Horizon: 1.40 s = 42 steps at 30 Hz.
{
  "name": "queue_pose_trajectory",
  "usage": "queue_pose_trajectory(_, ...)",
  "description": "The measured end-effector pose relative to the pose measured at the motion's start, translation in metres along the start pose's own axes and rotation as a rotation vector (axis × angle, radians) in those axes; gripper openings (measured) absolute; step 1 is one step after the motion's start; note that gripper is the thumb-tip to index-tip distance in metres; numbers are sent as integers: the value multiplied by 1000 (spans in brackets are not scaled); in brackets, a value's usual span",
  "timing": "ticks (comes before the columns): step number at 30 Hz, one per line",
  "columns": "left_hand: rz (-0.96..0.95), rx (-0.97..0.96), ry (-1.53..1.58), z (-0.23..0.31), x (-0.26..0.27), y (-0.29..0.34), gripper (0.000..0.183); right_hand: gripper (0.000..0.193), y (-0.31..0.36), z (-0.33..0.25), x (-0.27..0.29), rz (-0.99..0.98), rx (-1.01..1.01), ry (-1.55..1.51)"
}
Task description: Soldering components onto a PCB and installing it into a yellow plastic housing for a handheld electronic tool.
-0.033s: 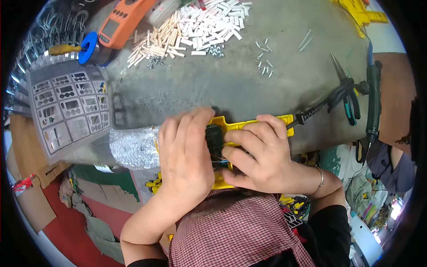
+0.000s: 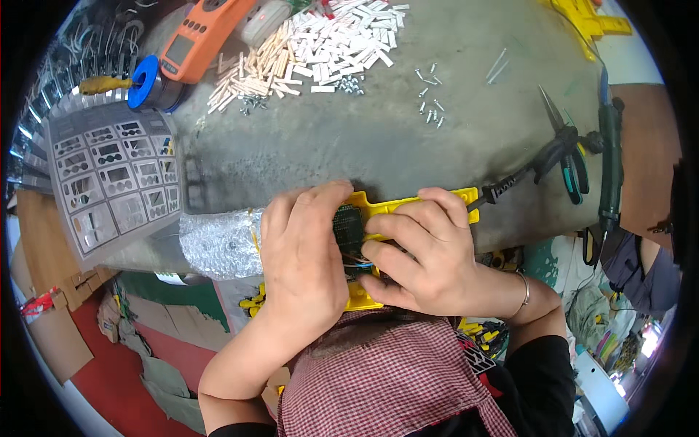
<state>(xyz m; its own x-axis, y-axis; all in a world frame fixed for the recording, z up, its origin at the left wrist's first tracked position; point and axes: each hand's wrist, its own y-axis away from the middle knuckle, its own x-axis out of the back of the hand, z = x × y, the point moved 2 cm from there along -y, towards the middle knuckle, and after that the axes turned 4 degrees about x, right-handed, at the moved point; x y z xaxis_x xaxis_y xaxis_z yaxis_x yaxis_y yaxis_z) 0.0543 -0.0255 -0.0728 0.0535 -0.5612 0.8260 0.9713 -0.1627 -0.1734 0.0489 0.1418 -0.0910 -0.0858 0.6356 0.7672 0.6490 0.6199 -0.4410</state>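
Note:
A yellow plastic housing [image 2: 399,206] lies across the table's near edge, close to my body. Inside it sits a dark green circuit board [image 2: 349,226], with thin coloured wires [image 2: 357,258] just below. My left hand [image 2: 306,251] is closed over the housing's left part, its fingertips bent over the far side and hidden. With curled fingers, my right hand [image 2: 426,255] grips the right part, thumb on the near side. Bubble wrap [image 2: 220,244] extends from under my left hand. A black cable sleeve [image 2: 510,186] leaves the housing's right end.
Beyond my hands lie white and tan strips [image 2: 342,40] and loose screws [image 2: 431,95]. Pliers [image 2: 568,156] and a soldering iron [image 2: 610,167] are at right. At left are a printed sheet [image 2: 116,178], a solder spool [image 2: 149,84] and an orange meter [image 2: 200,44].
My left hand has shifted slightly, and a little more of the wires shows beside it. My right hand keeps its grip.

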Motion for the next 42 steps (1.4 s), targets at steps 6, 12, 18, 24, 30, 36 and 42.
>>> queue_pose_trajectory(6, 29, -57, 129, 4, 0, -7, 46, 23, -13, 10, 6, -2, 27, 26)
queue_pose_trajectory(12, 35, -174, 219, 4, 1, -7, 45, 29, 6, 2, 3, 92, 37, 30)
queue_pose_trajectory(18, 40, -40, 224, -25, 44, -38, 24, 32, 8, 7, 24, 182, 28, -44)
queue_pose_trajectory(24, 458, 113, -359, -130, 96, -49, 10, 22, 59, 55, 88, 604, -287, 121)
queue_pose_trajectory(30, 480, 257, -175, -145, 87, -32, 8, 31, 145, 128, 185, 543, -699, 819)
queue_pose_trajectory(36, 277, 12, -186, -111, 56, -71, 10, 47, 186, 170, 206, 337, -926, 888)
queue_pose_trajectory(42, 133, 32, -153, -122, 49, -76, 11, 59, 162, 172, 215, 166, -1114, 877)
